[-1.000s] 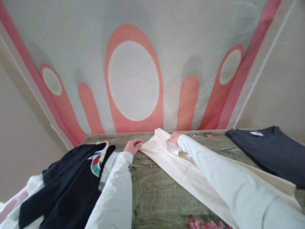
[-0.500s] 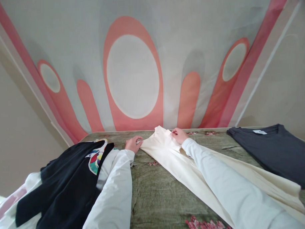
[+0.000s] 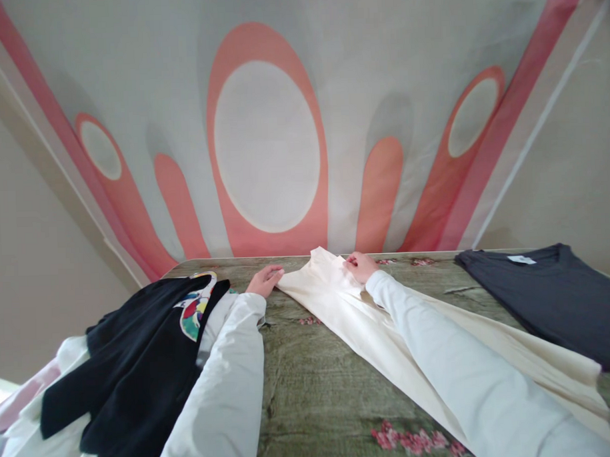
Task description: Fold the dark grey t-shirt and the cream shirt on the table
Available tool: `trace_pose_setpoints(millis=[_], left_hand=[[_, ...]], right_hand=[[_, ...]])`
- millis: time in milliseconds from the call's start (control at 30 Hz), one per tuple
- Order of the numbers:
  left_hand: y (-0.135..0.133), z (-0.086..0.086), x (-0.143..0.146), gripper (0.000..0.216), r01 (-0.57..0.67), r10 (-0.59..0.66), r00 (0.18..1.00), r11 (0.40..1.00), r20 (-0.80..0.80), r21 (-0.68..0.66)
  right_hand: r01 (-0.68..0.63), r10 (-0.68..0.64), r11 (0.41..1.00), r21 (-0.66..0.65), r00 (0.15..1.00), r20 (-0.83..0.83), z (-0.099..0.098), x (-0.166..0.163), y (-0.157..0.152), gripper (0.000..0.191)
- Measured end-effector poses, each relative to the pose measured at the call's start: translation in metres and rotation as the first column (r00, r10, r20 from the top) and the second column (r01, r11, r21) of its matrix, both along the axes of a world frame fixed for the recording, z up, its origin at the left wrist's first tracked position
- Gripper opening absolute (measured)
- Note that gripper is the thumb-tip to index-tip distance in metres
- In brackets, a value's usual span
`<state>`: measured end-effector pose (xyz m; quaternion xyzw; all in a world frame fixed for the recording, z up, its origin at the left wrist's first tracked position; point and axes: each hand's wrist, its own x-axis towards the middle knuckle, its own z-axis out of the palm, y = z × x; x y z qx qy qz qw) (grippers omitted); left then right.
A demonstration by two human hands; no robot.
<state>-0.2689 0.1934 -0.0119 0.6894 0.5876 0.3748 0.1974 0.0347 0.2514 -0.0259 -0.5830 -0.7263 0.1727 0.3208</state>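
A cream garment (image 3: 358, 320) lies stretched diagonally across the green flowered cloth (image 3: 310, 388) on the table, from the far middle to the near right. My left hand (image 3: 265, 280) rests at its far left corner with fingers stretched out flat, touching the fabric's edge. My right hand (image 3: 360, 266) is closed, pinching a fold of the cream garment at its far end. Both arms wear white sleeves.
A pile of clothes, black on top with a colourful print (image 3: 139, 354), lies at the left. A folded dark grey T-shirt (image 3: 552, 300) lies at the right. A grey and pink patterned hanging (image 3: 266, 136) stands right behind the table's far edge.
My left hand has let go of the garment's corner and its fingers have flattened out. My right hand has closed on a fold at the far end.
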Motion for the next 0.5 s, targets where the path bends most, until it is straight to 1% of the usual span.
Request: trace_pose_setpoints(millis=[67, 100, 167, 233, 333, 500], left_hand=[[0.000, -0.001, -0.003, 0.045, 0.031, -0.030, 0.992, 1.000, -0.119, 0.002], [0.000, -0.001, -0.003, 0.042, 0.022, -0.020, 0.981, 1.000, -0.192, 0.011], [0.000, -0.001, 0.001, 0.033, -0.039, 0.051, 0.948, 0.998, -0.314, 0.046], [0.000, 0.000, 0.007, 0.027, -0.089, 0.109, 0.923, 0.994, -0.370, 0.070], [-0.002, 0.003, 0.016, 0.022, -0.154, 0.187, 0.869, 0.982, -0.458, 0.109], [-0.007, 0.010, 0.024, 0.020, -0.202, 0.258, 0.785, 0.966, -0.564, 0.160]], right_hand=[[-0.035, 0.034, 0.997, -0.070, 0.999, -0.014, 0.000, 0.001, 0.000, 0.023], [-0.060, 0.058, 0.993, -0.106, 0.998, -0.023, -0.001, 0.001, 0.000, 0.026], [-0.102, 0.099, 0.985, -0.141, 0.995, -0.023, 0.000, 0.002, -0.001, 0.030], [-0.105, 0.108, 0.989, -0.106, 0.994, 0.016, 0.000, 0.002, -0.003, 0.028], [-0.083, 0.086, 0.996, -0.033, 0.991, 0.102, 0.002, 0.002, -0.005, 0.022], [-0.080, 0.079, 0.997, 0.000, 0.980, 0.181, 0.004, 0.001, -0.009, 0.023]])
